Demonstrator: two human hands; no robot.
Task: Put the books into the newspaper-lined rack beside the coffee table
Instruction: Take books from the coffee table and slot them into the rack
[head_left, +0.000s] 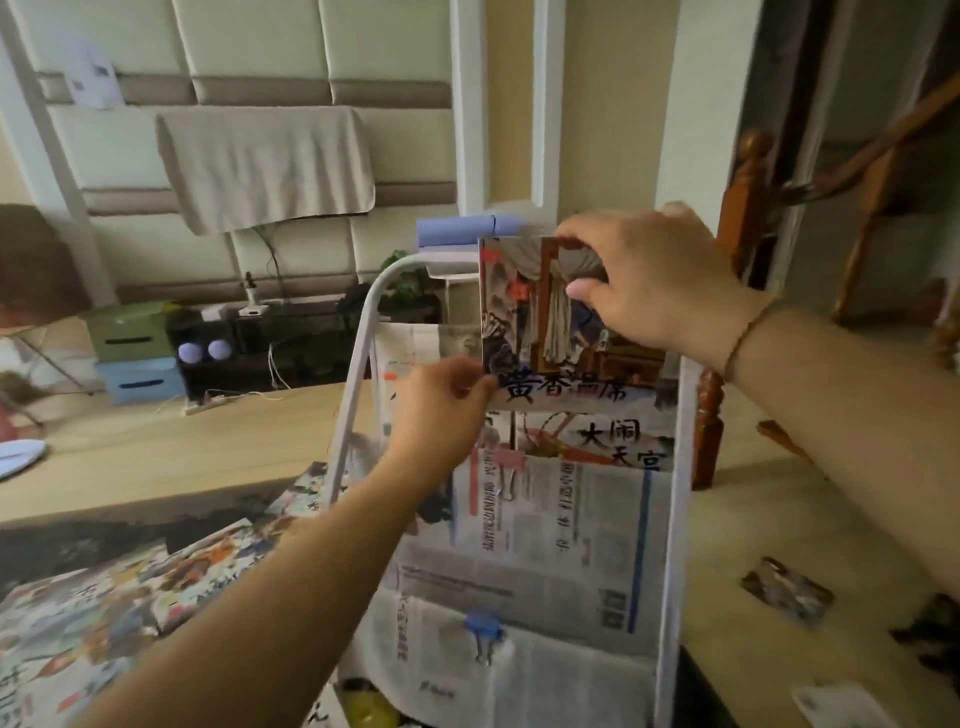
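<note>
A thin illustrated picture book is pinched by the left hand at seven o'clock, gripped by the right hand at one o'clock, over the white newspaper-lined rack; lowering into its upper pocket is judged next.

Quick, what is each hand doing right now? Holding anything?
Left hand: pinches the lower left corner of the picture book.
Right hand: grips the same book by its top edge, above the newspaper-lined rack.

Dim, soft — edges warped, blurred
</note>
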